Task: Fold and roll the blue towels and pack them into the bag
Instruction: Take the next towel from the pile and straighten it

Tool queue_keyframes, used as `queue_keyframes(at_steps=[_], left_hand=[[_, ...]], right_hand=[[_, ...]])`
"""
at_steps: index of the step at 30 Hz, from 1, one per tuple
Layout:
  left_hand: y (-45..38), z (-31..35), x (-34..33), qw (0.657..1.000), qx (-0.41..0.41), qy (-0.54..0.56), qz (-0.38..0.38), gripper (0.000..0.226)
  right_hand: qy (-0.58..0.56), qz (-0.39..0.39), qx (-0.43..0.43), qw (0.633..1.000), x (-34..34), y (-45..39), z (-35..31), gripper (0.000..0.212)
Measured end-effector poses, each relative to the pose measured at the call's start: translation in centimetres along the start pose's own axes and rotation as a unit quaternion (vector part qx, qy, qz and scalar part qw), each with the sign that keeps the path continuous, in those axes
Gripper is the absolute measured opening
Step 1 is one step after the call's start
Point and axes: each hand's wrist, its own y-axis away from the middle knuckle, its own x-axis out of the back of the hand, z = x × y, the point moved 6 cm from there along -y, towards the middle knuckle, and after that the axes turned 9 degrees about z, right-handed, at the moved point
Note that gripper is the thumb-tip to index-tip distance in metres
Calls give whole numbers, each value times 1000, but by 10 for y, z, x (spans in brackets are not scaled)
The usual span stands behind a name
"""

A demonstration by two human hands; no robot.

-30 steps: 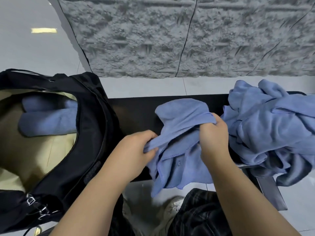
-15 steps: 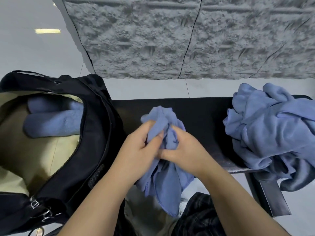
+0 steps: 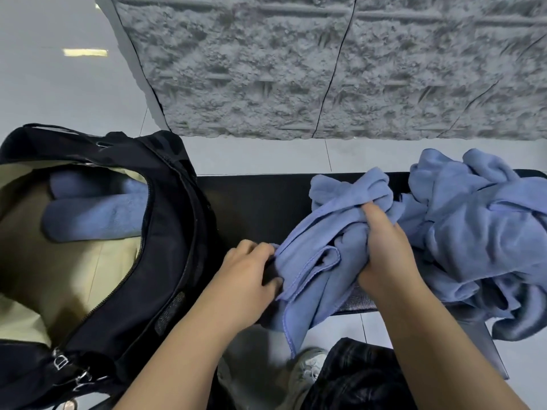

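Currently the step in hand looks like opening out 1 blue towel (image 3: 319, 247) before any fold. Left hand (image 3: 245, 279) pinches a bunched edge of it near the front edge of the tabletop (image 3: 254, 202), fingers curled onto the cloth. Right hand (image 3: 384, 250) is clenched round a wad of the same towel further back and to the right, just beside the loose pile of blue towels (image 3: 479, 232) at the tabletop's right end.

Towel is crumpled, not flat. Its bulk lies over the middle-right of the tabletop, and 1 hemmed corner hangs off the front edge toward the floor. Long axis, as held, runs roughly from the left hand at front-left up to the right hand and the bunch behind it at back-right. True length is hard to tell while it is wadded.

Bag (image 3: 165, 261) sits open at the left end, touching or overlapping the tabletop edge; cannot tell which. At least 2 rolled towels (image 3: 94, 217) lie inside against the tan lining, long axes roughly left-right.

Judgement: task is partway, with several towels not yet rolled. Next move calls for finding 2 corners, pulling the hands apart to stretch the cloth flat along the tabletop, then folding and rolling. Risk: the dangling corner drags or the towel snags on the pile.
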Motion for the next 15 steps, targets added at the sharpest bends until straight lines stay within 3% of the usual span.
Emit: queue_keyframes(at_steps=[3,7,11,15], left_hand=[[-3,-3,2,999,-7,-36,33,9],[-4,8,19,992,-4,52,115,24],[2,17,40,969,1,147,197,19],[3,29,46,962,-65,166,205,10]], right_hand=[[9,1,4,1000,-2,0,1,26],[20,10,54,998,-1,-4,-3,17],[-12,9,80,997,-2,-4,-9,27],[-122,-24,52,991,-7,-4,-9,39]])
